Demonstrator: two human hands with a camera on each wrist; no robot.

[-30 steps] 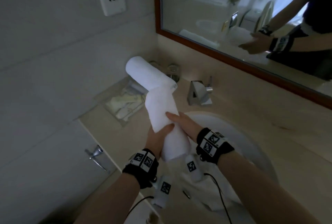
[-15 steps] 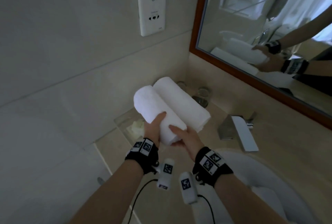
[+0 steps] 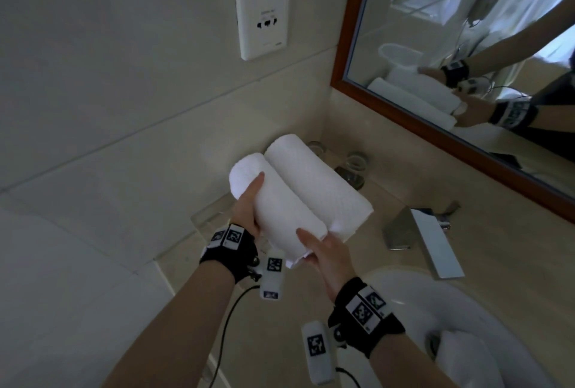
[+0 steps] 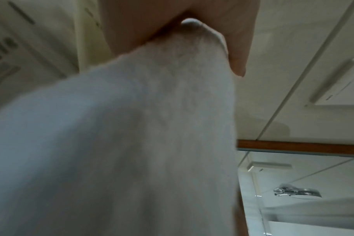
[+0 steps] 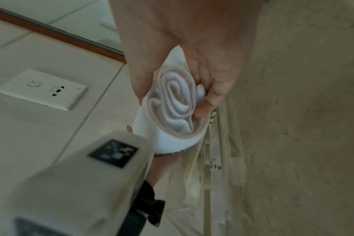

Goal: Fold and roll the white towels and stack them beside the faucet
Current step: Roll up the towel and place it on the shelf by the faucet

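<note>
Two white rolled towels sit side by side in the counter's back left corner, left of the faucet (image 3: 420, 232). Both hands hold the nearer roll (image 3: 280, 210). My left hand (image 3: 249, 204) grips its far half, thumb on top. My right hand (image 3: 326, 254) grips its near end. In the right wrist view the fingers (image 5: 210, 99) curl round the spiral end of the roll (image 5: 176, 103). The left wrist view is filled by the towel (image 4: 131, 143) under my thumb (image 4: 238, 47). The second roll (image 3: 320, 182) touches the held one on its right side. Whether the held roll rests on anything is hidden.
A clear tray (image 3: 211, 216) with packets lies under the rolls. Two glasses (image 3: 354, 163) stand behind them near the mirror (image 3: 466, 45). A wall socket (image 3: 263, 5) is above. The white sink (image 3: 404, 288) at the lower right holds another crumpled towel (image 3: 457, 350).
One second ago I held the roll over the sink, pointing at the first roll. It has since moved left and now lies alongside that roll. Over the last half second little has moved.
</note>
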